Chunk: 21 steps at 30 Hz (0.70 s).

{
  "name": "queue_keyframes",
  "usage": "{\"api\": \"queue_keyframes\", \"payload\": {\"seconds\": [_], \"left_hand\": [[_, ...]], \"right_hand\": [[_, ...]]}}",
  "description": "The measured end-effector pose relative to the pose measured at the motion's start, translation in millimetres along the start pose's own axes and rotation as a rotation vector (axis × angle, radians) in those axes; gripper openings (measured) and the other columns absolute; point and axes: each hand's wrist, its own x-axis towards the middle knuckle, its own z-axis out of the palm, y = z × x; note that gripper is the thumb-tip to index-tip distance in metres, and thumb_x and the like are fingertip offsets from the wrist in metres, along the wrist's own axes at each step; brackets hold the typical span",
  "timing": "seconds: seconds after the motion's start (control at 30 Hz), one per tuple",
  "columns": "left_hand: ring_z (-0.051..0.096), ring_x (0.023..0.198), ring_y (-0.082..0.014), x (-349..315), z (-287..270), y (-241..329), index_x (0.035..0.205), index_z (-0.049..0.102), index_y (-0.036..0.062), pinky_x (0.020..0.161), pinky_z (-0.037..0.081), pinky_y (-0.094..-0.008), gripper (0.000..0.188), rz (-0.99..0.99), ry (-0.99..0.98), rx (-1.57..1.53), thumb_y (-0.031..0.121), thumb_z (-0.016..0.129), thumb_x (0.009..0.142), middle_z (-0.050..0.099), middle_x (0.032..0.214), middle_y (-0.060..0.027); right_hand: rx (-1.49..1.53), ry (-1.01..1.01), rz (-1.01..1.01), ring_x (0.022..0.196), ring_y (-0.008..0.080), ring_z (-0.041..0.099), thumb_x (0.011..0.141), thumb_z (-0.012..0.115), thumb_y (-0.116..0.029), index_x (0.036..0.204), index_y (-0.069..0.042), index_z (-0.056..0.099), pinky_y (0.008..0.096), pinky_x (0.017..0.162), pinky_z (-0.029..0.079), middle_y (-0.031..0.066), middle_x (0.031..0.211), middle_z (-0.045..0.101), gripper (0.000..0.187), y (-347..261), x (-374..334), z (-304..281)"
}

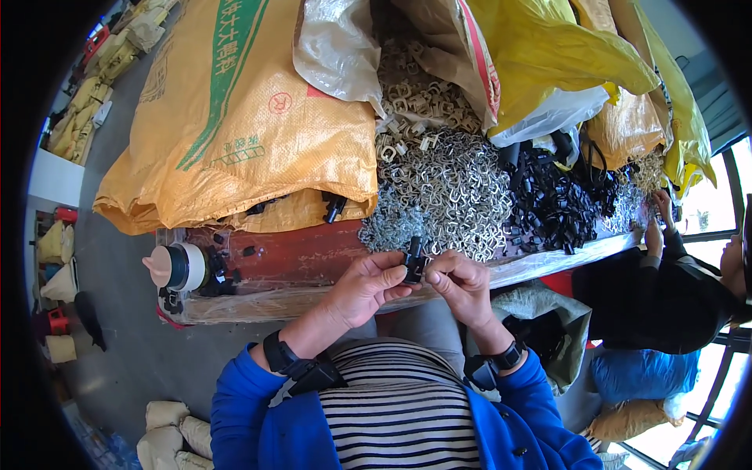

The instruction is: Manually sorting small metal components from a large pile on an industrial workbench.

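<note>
My left hand grips a small black plastic fitting between thumb and fingers, above the table's front edge. Close against its right side, my right hand is closed in a pinch; whatever sits between those fingertips is too small to make out. Just beyond my hands lies a heap of silvery metal clips, with smaller bluish-grey metal pieces at its left. A pile of black plastic parts is to the right, and cream-coloured clips spill from a sack behind.
A large orange woven sack covers the table's left side. A cup with a pink lid stands at the left corner. Yellow bags line the back. On the right, a co-worker reaches into the parts. A grey-green sack is by my right forearm.
</note>
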Motion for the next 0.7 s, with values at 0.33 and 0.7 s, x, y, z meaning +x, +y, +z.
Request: {"api": "queue_keyframes", "payload": {"seconds": [0.33, 0.7], "left_hand": [[0.058, 0.074, -0.0143, -16, 9, -8, 0.097, 0.053, 0.0003, 0.062, 0.047, -0.0192, 0.024, -0.034, -0.036, 0.103, 0.014, 0.054, 0.078, 0.058, 0.087, -0.0068], [0.058, 0.074, -0.0133, -21, 11, -5, 0.097, 0.053, -0.0029, 0.066, 0.047, -0.0208, 0.026, -0.012, -0.01, 0.277, 0.012, 0.054, 0.076, 0.058, 0.085, -0.0086]], "right_hand": [[-0.345, -0.062, -0.33, 0.057, 0.0154, 0.049, 0.07, 0.059, -0.002, 0.071, -0.001, 0.056, 0.0251, 0.05, 0.038, 0.0067, 0.067, 0.054, 0.004, -22, -12, 3], [0.283, -0.1, 0.218, 0.064, 0.0107, 0.048, 0.068, 0.062, -0.001, 0.079, -0.003, 0.05, 0.0232, 0.057, 0.041, 0.0017, 0.071, 0.049, 0.016, -19, -18, 9]]}}
